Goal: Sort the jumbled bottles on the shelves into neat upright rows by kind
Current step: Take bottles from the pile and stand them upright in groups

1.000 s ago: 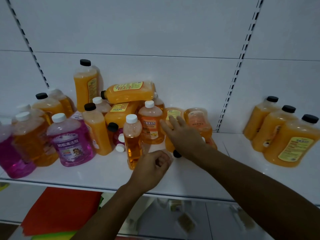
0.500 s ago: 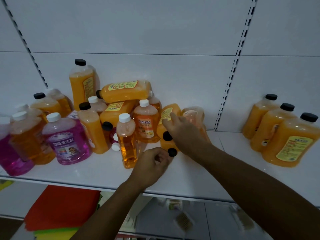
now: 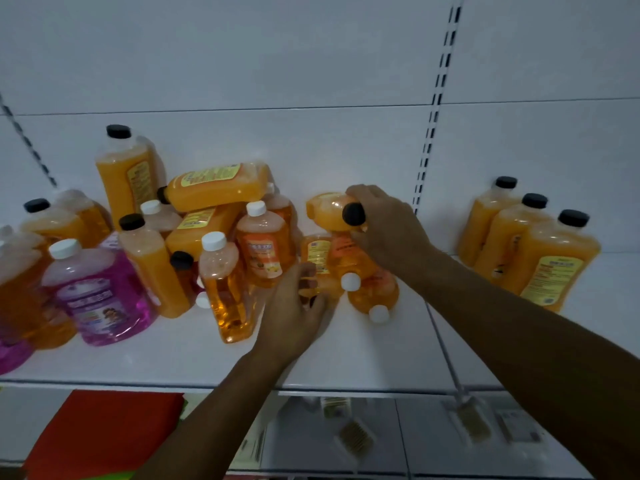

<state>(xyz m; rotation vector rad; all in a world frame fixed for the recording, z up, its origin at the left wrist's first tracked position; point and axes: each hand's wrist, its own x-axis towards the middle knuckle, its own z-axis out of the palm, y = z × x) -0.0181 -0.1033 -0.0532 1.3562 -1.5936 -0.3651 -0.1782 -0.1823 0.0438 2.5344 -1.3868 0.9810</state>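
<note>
A jumble of orange bottles fills the left and middle of the white shelf point(image 3: 363, 362). My right hand point(image 3: 384, 226) grips a black-capped orange bottle point(image 3: 327, 211) by its neck and holds it tipped above the pile. My left hand point(image 3: 294, 310) is closed around a yellow-labelled orange bottle point(image 3: 317, 254) lying low in the pile; its cap is hidden by my fingers. Two white-capped orange bottles point(image 3: 374, 292) lie on their sides just right of it. A slim clear orange bottle point(image 3: 227, 289) stands upright to the left of my left hand.
Three black-capped orange jugs point(image 3: 550, 261) stand in a row at the right. A purple jug point(image 3: 100, 292) and more orange jugs stand at the left. A black-capped bottle point(image 3: 218, 185) lies across the top of the pile. A lower shelf holds red and green items point(image 3: 100, 431).
My right hand has lifted the black-capped bottle out of the pile and up. My left hand moved forward and closed on the lying bottle. The two white-capped bottles beneath are now exposed.
</note>
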